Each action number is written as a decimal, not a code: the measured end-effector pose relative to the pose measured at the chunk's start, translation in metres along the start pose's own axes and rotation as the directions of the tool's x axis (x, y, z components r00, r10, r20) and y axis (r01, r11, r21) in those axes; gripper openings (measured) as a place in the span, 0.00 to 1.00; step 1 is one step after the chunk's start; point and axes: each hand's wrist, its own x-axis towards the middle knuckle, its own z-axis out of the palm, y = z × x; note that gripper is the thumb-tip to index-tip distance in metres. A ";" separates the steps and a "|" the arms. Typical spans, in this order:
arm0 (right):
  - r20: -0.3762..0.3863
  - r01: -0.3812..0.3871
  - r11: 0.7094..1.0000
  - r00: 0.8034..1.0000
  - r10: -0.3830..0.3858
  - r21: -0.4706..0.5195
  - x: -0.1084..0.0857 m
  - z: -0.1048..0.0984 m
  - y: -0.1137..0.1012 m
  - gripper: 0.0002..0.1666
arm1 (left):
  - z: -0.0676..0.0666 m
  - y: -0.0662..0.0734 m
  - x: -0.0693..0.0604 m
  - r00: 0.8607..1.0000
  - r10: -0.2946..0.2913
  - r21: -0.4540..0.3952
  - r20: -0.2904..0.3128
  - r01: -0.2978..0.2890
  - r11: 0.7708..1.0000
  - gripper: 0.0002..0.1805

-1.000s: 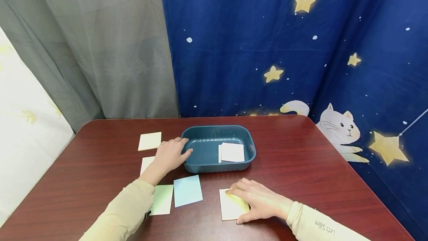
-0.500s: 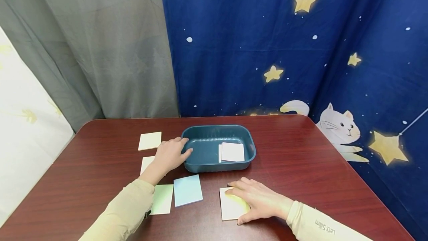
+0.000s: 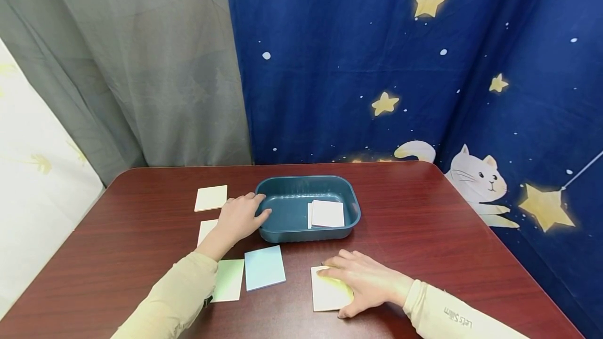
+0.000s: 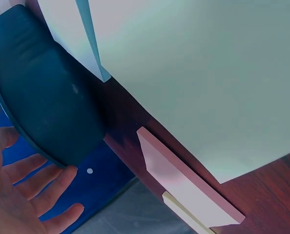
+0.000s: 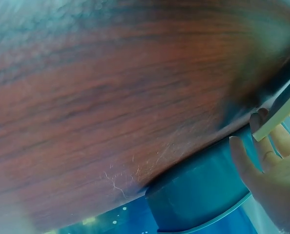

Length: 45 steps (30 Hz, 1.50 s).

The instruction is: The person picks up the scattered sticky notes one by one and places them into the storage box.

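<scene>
At the left end of a teal bin (image 3: pixel 306 235), my left hand (image 3: pixel 240 217) rests on the rim, fingers extended. The left wrist view shows that hand (image 4: pixel 32 190) with spread fingers by the rim of the bin (image 4: pixel 47 92). Nearer the front, my right hand (image 3: pixel 369 282) holds a pale square pad (image 3: pixel 325 295) between thumb and fingers, the pad low over or on the table. In the right wrist view the fingers of the right hand (image 5: pixel 274 180) are against the pad's edge (image 5: pixel 281 114). White square pads (image 3: pixel 328 214) lie inside the bin.
Left of the bin are a cream pad (image 3: pixel 211 198) and a pad (image 3: pixel 205 230) partly behind the left wrist. A green pad (image 3: pixel 229 280) and a light blue pad (image 3: pixel 265 268) lie in front. Curtains (image 3: pixel 330 67) hang beyond the table (image 3: pixel 414 213).
My right hand and its pad have shifted very slightly right and toward the front edge. The left hand and the bin have not visibly moved.
</scene>
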 end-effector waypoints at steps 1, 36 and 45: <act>-0.004 0.003 1.000 1.000 -0.003 0.001 0.000 -0.001 0.000 0.44 | 0.000 0.000 0.000 1.000 0.000 0.001 0.002 0.000 1.000 0.24; -0.141 0.032 0.998 0.989 -0.040 -0.059 0.016 -0.061 0.023 0.40 | -0.001 -0.001 0.000 1.000 0.005 0.001 -0.010 -0.005 1.000 0.24; -0.159 0.038 0.995 0.986 -0.053 -0.092 0.021 -0.073 0.027 0.40 | 0.000 -0.001 0.001 1.000 0.003 -0.005 -0.009 -0.003 1.000 0.24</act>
